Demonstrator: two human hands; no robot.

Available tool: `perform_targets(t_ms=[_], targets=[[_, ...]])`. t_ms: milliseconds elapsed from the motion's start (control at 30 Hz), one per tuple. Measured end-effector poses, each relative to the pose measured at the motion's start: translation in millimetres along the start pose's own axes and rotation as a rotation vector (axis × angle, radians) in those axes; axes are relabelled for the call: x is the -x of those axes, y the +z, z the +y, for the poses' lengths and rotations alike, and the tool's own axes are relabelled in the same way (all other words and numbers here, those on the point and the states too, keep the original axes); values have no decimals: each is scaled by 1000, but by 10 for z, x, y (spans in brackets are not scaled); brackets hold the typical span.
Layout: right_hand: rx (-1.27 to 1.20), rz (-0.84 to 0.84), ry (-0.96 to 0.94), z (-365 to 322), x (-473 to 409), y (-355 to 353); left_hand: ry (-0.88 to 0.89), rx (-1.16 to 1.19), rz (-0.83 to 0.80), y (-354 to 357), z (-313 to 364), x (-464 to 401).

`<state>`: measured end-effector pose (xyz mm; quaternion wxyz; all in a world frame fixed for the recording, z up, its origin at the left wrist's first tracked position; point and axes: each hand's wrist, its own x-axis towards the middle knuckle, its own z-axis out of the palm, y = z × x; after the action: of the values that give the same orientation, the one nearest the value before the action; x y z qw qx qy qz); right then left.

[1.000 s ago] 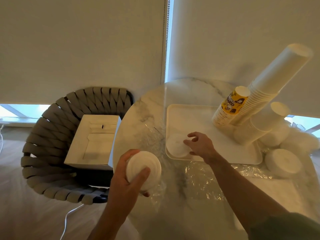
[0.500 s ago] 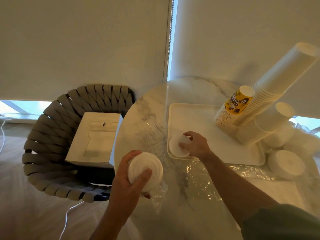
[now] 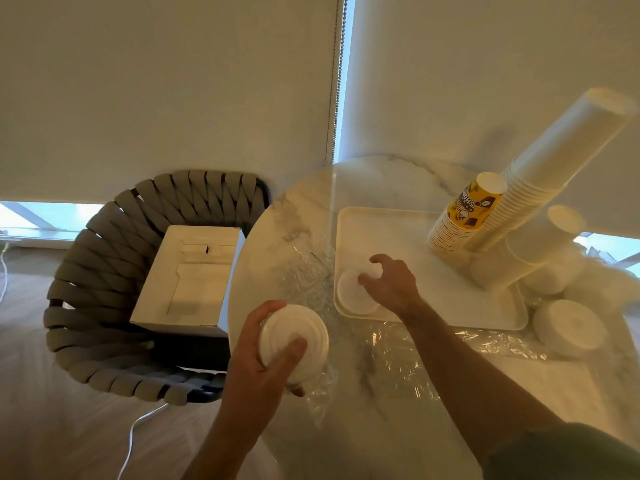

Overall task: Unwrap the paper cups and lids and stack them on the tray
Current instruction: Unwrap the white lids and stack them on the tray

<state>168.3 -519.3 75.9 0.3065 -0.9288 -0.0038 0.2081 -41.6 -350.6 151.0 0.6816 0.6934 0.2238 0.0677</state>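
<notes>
**Head view: lids in one hand, one lid on the tray**

Head camera looks down on a round marble table [image 3: 398, 427]. The left hand [image 3: 256, 372] grasps a stack of white lids [image 3: 294, 341], fingers and thumb curled round it, with loose clear plastic wrap [image 3: 320, 386] hanging beneath the stack. The right hand [image 3: 391, 282] hovers over the near left corner of the white tray [image 3: 450, 299], fingers spread and relaxed, gripping nothing; whether its fingertips touch the single lid [image 3: 353, 296] lying flat on the tray beneath it cannot be told. At the tray's far right, tall stacks of white paper cups [image 3: 540, 188] lean together, with a shorter stack topped by a yellow printed cup [image 3: 474, 202] beside them. More white lids [image 3: 568, 323] lie on the table right of the tray. Crumpled plastic film [image 3: 391, 344] is spread on the marble near the tray's front edge. Left of the table, a woven chair [image 3: 90, 271] carries an open white box [image 3: 194, 278].
</notes>
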Motion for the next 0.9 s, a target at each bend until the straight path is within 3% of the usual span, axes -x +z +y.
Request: perform_targets(t_ms=[133, 267, 433, 767, 900], targets=[[-171, 35, -161, -306, 316, -241, 14, -7, -8, 37, 13, -6], [-319, -183, -313, -594, 741, -426, 16, -10, -22, 74, 27, -17], [-219, -394, -441, -710, 1074, -495, 43, -56, -35, 114, 39, -33], [-218, -311, -468, -626, 1096, -476, 58, -108, -34, 160, 63, -20], [-343, -397, -425, -606, 1089, -498, 43, -90, -38, 159, 96, -32]])
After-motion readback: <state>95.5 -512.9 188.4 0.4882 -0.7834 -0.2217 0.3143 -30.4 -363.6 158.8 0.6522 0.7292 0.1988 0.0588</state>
